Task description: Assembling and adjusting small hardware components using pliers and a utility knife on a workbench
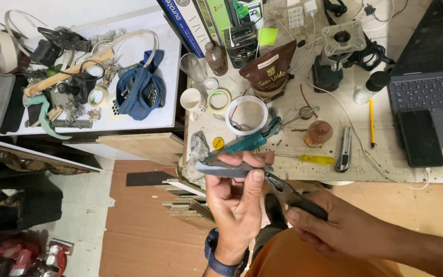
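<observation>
Two hands: both raised in front of the cluttered workbench (385,172) edge.
Left hand (237,200): fingers and thumb clamped on a flat grey strip (226,170), held level.
Grey strip: between thumb and fingertips, just below the teal-handled tool (247,143) lying on the bench.
Right hand (334,225): fingers wrapped shut around dark-handled pliers (290,196).
Pliers: nose touching the strip's right end.
Bench behind: yellow screwdriver (308,159), utility knife (343,150).

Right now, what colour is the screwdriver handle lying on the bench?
Yellow: the screwdriver handle, clearest in the head view.

crowded workbench (385,169) ahead, open floor (144,231) below
</observation>
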